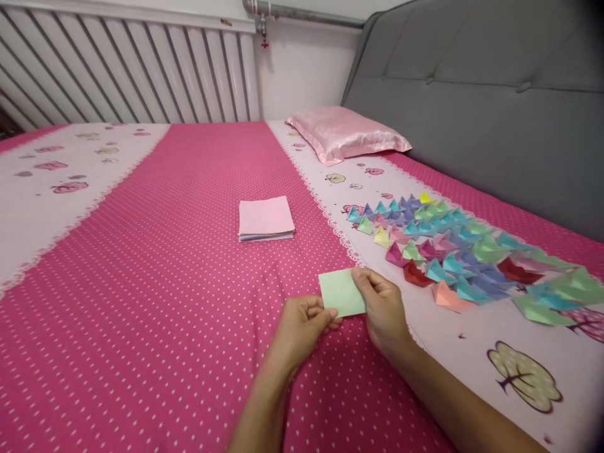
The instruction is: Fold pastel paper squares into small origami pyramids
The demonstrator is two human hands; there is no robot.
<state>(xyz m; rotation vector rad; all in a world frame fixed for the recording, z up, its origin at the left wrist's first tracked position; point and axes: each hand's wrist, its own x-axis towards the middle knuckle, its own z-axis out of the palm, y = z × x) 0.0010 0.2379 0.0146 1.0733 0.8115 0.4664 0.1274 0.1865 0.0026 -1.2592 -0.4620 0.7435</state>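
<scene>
A light green sheet of paper [342,291] is held between my two hands, just above the pink dotted bedsheet. My left hand [304,324] pinches its lower left corner with the thumb on top. At the upper right edge, my right hand [381,303] grips the paper between thumb and fingers. Beyond the hands lies a stack of square paper [265,216] with a pink sheet on top. To the right of my right hand stand rows of folded paper boats [436,270] in several colours.
The bedsheet [198,302] has pink dotted and white printed bands. A shiny pink pillow [349,132] rests against the grey padded headboard [481,82]. Along the far wall is a white radiator [136,69], with a pipe and red valve [265,44] beside it.
</scene>
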